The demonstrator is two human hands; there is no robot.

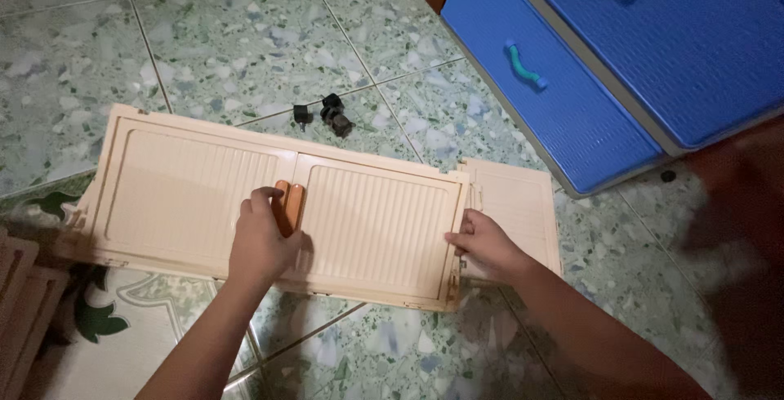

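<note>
From the head camera, looking down: a long cream plastic cabinet front with two ribbed doors (269,204) lies flat on the green speckled tile floor (229,33). The left hand (260,241) is closed around the pair of orange handles (288,206) where the two doors meet. The right hand (483,243) grips the panel's right edge, fingers curled on the rim. Just beside that edge, partly under it, lies a smaller cream plastic panel (518,204). Beyond the long panel, a few small black caster wheels (331,113) sit on the tiles. At upper right stands a blue plastic drawer unit (572,98) with a teal handle (523,65). More cream pieces (20,302) lie at the far left.
</note>
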